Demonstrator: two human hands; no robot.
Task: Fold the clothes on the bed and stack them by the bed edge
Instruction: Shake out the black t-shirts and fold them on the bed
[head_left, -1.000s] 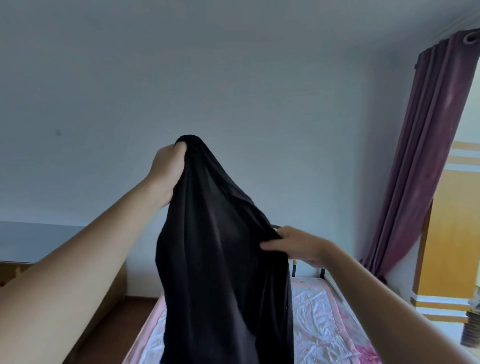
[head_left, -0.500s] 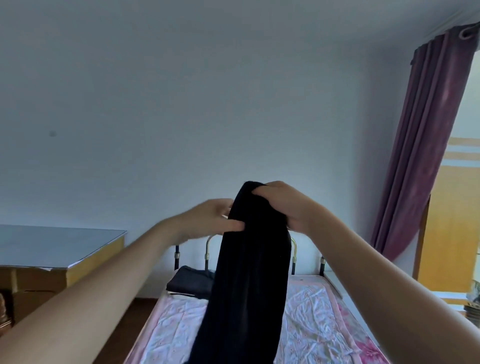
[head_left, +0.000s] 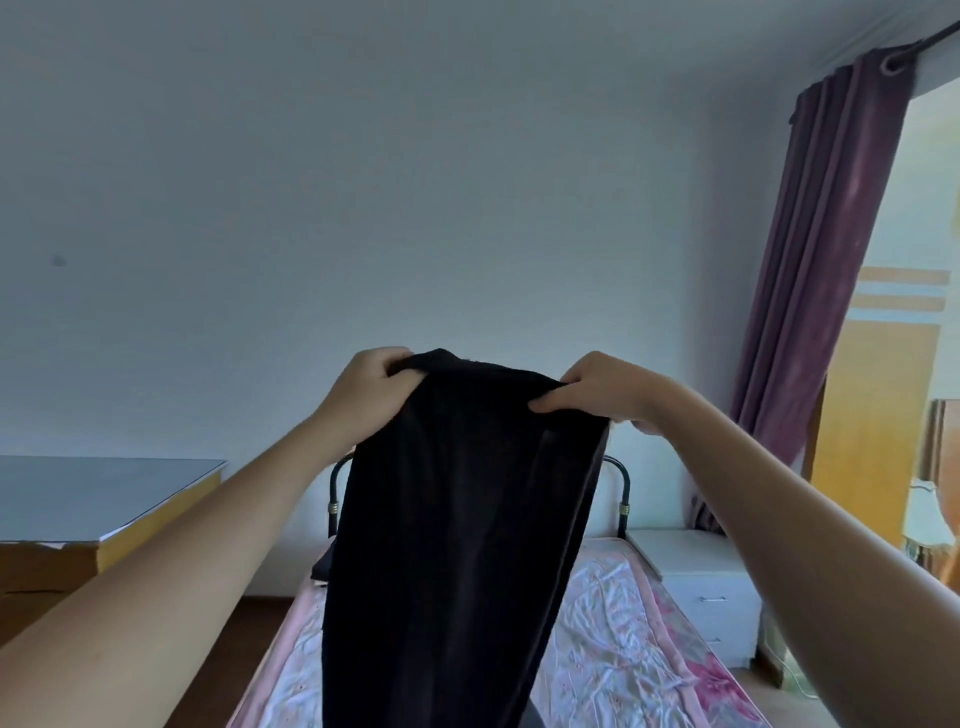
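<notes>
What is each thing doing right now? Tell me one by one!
Black garment: held up by its top edge, hanging over the bed.
Left hand: grips the top left corner.
Right hand: pinches the top right corner.
Bed: covered by a wrinkled floral sheet.
Curtain: drawn aside.
Drawers: shut.
</notes>
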